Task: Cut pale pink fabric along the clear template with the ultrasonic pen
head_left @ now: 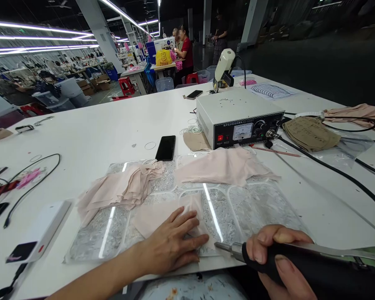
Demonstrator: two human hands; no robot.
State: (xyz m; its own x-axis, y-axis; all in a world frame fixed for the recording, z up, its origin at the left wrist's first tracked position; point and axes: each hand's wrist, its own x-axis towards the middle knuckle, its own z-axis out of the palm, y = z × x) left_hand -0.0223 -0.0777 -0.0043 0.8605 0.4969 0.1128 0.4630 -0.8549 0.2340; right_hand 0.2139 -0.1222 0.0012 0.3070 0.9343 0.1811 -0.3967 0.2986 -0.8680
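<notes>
Find the pink cloth piece [157,214] under the left hand [176,241], flat on the clear board [259,204] at the near side of the bench [99,129]. Looks thin, soft and very light. Probably floppy too, and quick to wrinkle or slide on the smooth board. Not likely to break, but maybe easy to stretch if pulled hard. Best to press down with a flat palm, just like the left hand: fingers apart, resting on top. For lifting, best to pinch a loose edge or corner, gently, one layer at a time.

Look next at the right hand [270,238], wrapped around the black tool [325,268], with the metal tip [225,247] pointing at the cloth, just beside the left hand. Seems hard, and much heavier than the cloth. Good to hold around the fat part, well behind the tip. Cannot tell about touching between tip and cloth. Farther back on the board, find the left cloth pile [124,187] and the right cloth pile [218,166], both soft-looking.
</notes>
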